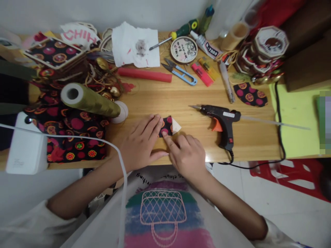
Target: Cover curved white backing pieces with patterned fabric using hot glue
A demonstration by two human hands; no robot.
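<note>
A small piece of black fabric with pink and orange dots (167, 126) lies on the wooden table (186, 100) near its front edge, a pale corner of card or backing sticking out at its right. My left hand (141, 143) lies flat on the fabric's left part, fingers stretched out. My right hand (186, 155) is curled, its forefinger pressing the fabric's lower edge. A black glue gun (221, 121) with an orange trigger lies just to the right, nozzle pointing left.
Blue snips (181, 71), a red stick (144, 74), lighters (204, 73), a glue tube (207, 45), a screwdriver (173, 33) and stained paper (136, 45) lie at the back. A green ribbon roll (89, 99) and patterned cloth (69, 136) sit left. The gun's cord (278, 137) hangs right.
</note>
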